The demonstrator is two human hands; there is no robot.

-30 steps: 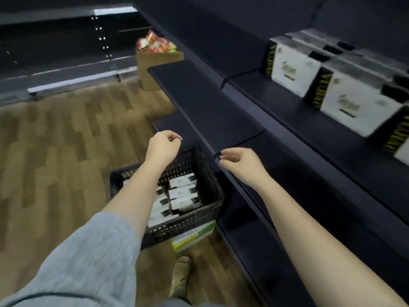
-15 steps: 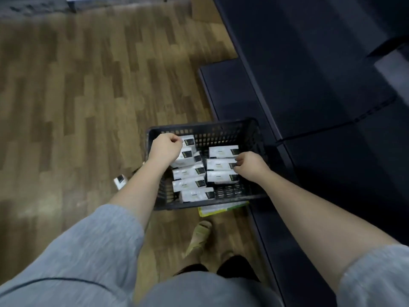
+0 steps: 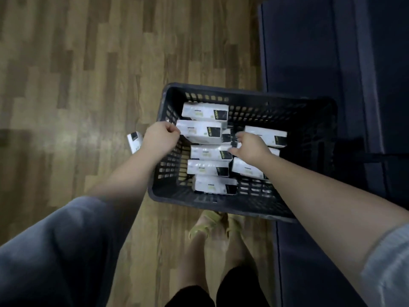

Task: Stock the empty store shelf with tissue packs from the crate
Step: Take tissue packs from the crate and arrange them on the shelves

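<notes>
Both our hands dropped from shelf height into crate [image 3: 221,204] | left hand [image 3: 160,138] pinches tissue pack [image 3: 200,132] end, ready to lift | right hand [image 3: 251,146] fingers spread over the packs, gripping nothing yet

my hands: dropped from shelf height into the crate [image 3: 285,209] | left hand [image 3: 160,138] now grips a pack [image 3: 200,134] | right hand [image 3: 251,147] reaching among packs

Both bare forearms are extended forward and downward, grey sleeves pushed up. The left hand [image 3: 159,137] is curled, fingertips pinched together, while the right hand [image 3: 250,145] is reached out with fingers spread.
</notes>
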